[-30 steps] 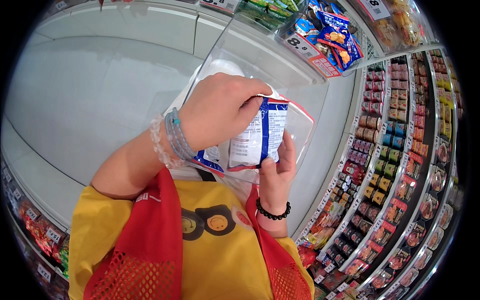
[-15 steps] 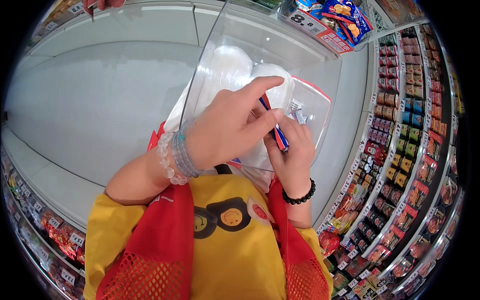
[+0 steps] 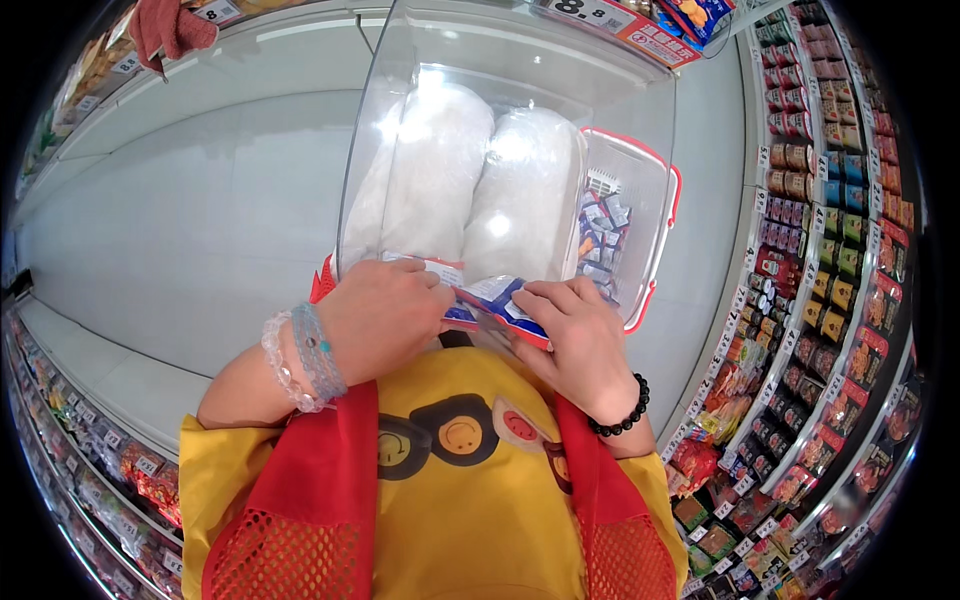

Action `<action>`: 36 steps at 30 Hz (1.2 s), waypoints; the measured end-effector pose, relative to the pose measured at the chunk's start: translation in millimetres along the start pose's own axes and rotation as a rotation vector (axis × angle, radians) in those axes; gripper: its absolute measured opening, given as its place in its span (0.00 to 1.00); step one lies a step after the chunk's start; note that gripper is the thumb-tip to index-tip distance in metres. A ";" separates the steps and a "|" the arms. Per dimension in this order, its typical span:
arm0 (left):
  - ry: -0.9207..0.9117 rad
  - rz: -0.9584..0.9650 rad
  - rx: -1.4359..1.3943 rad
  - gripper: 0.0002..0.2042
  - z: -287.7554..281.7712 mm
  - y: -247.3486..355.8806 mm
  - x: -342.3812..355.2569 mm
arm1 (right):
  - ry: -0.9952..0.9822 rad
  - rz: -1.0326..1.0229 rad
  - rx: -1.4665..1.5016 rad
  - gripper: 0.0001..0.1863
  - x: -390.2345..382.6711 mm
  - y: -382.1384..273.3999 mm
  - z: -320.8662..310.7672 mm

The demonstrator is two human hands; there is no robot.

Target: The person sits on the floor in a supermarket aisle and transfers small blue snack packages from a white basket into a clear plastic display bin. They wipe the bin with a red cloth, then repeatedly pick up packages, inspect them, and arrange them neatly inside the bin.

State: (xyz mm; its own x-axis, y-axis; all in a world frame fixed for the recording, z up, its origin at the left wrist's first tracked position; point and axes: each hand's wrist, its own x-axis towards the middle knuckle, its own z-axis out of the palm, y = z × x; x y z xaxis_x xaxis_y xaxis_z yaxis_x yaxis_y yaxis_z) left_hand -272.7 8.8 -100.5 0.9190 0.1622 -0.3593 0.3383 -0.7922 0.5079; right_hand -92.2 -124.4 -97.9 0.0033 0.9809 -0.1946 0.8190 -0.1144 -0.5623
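My left hand [image 3: 385, 315] is curled over a white, red and blue snack packet [image 3: 443, 270] at the near edge of the clear plastic bin [image 3: 355, 180]. Just right of it, my right hand [image 3: 570, 345] grips a blue and red packet [image 3: 490, 297], its fingers bent over the top. Inside the bin lie two white, plastic-wrapped bundles [image 3: 430, 170]. At their right, small blue and silver packets [image 3: 603, 230] lie in a clear red-rimmed basket [image 3: 655, 200].
Curved shelving [image 3: 750, 250] with cans and packs runs down the right. A price strip [image 3: 620, 28] and snack bags [image 3: 690, 15] top the bin's far side. A pale ledge [image 3: 180, 190] lies left, a reddish cloth [image 3: 170, 35] beyond, and more packaged goods [image 3: 150, 480] at lower left.
My hands have moved down to the bin's near edge and apart, side by side with packets. More of the white bundles and the small packets in the basket now shows.
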 end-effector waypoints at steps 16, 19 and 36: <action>-0.043 0.066 -0.250 0.21 0.0 9.7 22.8 | 0.208 -0.292 0.474 0.15 -39.5 43.0 -27.2; -0.034 0.056 -0.240 0.21 -7.3 14.7 28.9 | 0.815 0.211 0.955 0.14 -86.4 103.7 -26.0; -0.063 -0.048 -0.308 0.26 -15.9 26.5 60.1 | 0.243 1.440 0.634 0.27 -126.2 397.3 286.2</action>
State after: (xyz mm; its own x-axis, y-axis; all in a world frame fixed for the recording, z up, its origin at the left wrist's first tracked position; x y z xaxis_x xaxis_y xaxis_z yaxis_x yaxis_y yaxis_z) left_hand -205.3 6.9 -96.2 0.8896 0.1506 -0.4312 0.4350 -0.5673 0.6993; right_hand 68.5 -338.7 -526.8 0.6687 -0.0062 -0.7435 -0.3098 -0.9113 -0.2711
